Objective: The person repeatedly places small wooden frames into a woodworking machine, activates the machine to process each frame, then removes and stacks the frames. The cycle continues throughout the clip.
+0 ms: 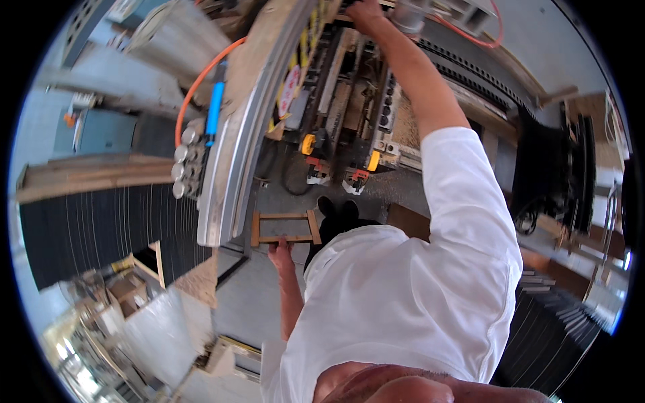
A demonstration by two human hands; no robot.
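Note:
Down at my left side, my left hand (281, 254) grips the near rail of a small rectangular wooden frame (313, 227), with the fingers wrapped round it. My right arm stretches far forward over a woodworking machine (342, 101) dusted with sawdust. At the far end of that machine, my right hand (365, 15) is partly cut off by the picture's top edge. Its fingers look curled down onto the machine, but what they touch is hidden. Yellow and red end pieces (308, 144) tip the machine's two rails on the side nearest me.
A long metal beam (235, 168) with a wooden face runs along the left. An orange hose (191, 101) and a blue tube (215, 107) hang beside it. Dark stacked panels (107, 228) stand farther left. Sawdust (406, 127) lies right of the rails. Black machinery (554, 168) stands at right.

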